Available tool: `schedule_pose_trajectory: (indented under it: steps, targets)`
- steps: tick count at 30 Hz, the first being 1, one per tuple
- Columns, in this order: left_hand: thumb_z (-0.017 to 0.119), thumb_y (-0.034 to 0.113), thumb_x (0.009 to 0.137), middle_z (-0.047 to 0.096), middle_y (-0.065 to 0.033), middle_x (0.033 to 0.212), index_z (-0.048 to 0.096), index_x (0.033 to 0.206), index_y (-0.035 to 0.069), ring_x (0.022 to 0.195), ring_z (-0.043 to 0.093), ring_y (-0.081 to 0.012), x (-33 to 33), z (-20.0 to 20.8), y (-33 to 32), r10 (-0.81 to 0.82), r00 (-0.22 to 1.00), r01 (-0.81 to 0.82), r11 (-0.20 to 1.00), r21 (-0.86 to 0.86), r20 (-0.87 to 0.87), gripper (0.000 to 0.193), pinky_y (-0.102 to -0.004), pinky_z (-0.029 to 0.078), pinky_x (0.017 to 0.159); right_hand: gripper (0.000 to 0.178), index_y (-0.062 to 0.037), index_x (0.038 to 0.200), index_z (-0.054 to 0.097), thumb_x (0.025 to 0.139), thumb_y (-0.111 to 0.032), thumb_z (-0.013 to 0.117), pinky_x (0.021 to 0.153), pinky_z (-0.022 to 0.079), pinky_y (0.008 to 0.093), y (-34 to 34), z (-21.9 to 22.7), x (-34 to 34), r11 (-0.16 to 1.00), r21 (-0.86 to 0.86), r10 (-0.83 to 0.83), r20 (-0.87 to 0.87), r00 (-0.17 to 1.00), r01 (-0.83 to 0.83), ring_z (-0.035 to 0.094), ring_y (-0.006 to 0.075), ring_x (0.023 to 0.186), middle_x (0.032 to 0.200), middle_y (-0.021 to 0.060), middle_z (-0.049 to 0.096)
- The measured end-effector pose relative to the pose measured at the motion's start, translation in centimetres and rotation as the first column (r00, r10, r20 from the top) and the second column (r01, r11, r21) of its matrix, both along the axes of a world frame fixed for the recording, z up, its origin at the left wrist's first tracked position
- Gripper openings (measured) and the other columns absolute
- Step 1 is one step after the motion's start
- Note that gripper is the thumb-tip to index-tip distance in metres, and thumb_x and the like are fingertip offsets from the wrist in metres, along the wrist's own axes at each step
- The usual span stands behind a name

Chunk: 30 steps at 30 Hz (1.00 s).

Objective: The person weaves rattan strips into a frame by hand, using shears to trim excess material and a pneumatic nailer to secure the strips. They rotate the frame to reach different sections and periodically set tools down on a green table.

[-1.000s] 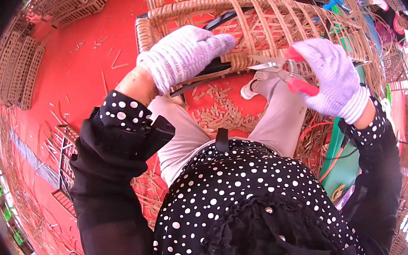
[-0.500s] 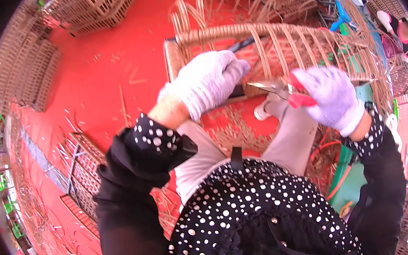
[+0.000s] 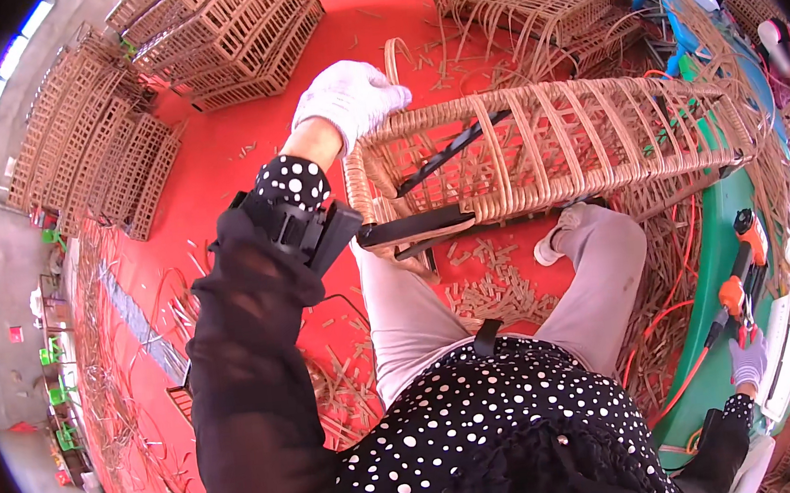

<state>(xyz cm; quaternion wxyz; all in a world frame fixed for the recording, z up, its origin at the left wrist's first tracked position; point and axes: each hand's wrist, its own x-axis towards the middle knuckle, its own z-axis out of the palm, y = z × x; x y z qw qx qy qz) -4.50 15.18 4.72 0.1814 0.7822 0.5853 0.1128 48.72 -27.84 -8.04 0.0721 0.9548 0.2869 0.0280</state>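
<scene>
A half-woven brown rattan frame (image 3: 539, 149) with black bars lies across in front of me, above my knees. My left hand (image 3: 351, 102), in a white knit glove, is at its far left corner. Its fingers are curled closed at the foot of a looped rattan strand (image 3: 401, 48). Far out to the right, over a green bench (image 3: 703, 339), my gloved right hand (image 3: 748, 363) is closed at the red handles of the cutting snips (image 3: 748, 325). The blades are hard to make out there. Just beyond lies an orange and black power tool (image 3: 741, 263).
Stacked woven rattan panels (image 3: 219, 39) stand at the far left, with more woven pieces (image 3: 523, 2) at the far right. Cut rattan bits (image 3: 495, 284) litter the red floor. A white power strip (image 3: 780, 355) and an orange cord (image 3: 692, 374) lie by the bench.
My right hand has carried the red-handled snips away from the frame, down to the bench at the right. My left hand has moved up and left to the frame's corner. The view has shifted.
</scene>
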Motion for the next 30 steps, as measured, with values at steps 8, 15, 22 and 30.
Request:
schedule_pose_trajectory:
  steps: [8,15,22,30]
  targets:
    - [0.069,0.020,0.075,0.061,-0.0055,0.075,0.060,0.093,-0.002,0.062,0.056,-0.0133,1.1,-1.7,0.5,0.210,0.866,-0.063,0.946,-0.317,0.455,0.030,-0.0242,0.047,0.056,0.072,-0.0048,0.127,0.041,0.069,-0.039,0.065,0.091,0.039,0.0421,-2.5,-3.7,5.2,0.975,-0.115,-0.186,0.051,0.981,0.190,0.049,0.0355,0.108,0.116,0.0205,0.050]
    - [0.066,0.021,0.073,0.063,-0.0100,0.076,0.061,0.090,0.004,0.069,0.061,-0.0223,4.3,-2.0,-0.8,-0.304,0.950,0.264,0.904,0.336,0.069,0.025,-0.0314,0.047,0.065,0.052,-0.0034,0.124,0.045,0.080,-0.025,0.060,0.095,0.037,0.0379,5.9,1.3,-0.8,0.870,0.348,0.308,0.172,0.936,-0.350,0.046,0.0325,0.112,0.119,0.0181,0.050]
    - [0.058,0.022,0.080,0.061,-0.0088,0.082,0.059,0.092,0.009,0.079,0.060,-0.0267,3.3,-3.7,-3.0,-0.509,0.795,0.607,0.648,0.461,-0.331,0.018,-0.0370,0.050,0.068,0.048,0.0016,0.106,0.058,0.090,-0.042,0.044,0.057,0.047,0.0238,19.8,8.6,-23.0,0.630,0.776,0.771,-0.618,0.154,-0.037,0.061,0.0154,0.062,0.088,0.0106,0.064]
    - [0.055,0.015,0.076,0.059,-0.0062,0.102,0.058,0.101,0.010,0.086,0.061,-0.0253,1.6,-5.2,-5.6,-0.525,0.683,0.729,0.527,0.436,-0.508,0.026,-0.0355,0.051,0.071,0.071,0.0089,0.104,0.055,0.087,-0.058,0.039,0.039,0.042,0.0198,23.5,9.1,-32.9,0.951,0.288,0.295,-0.740,-0.605,0.112,0.051,0.0099,0.041,0.078,0.0152,0.065]
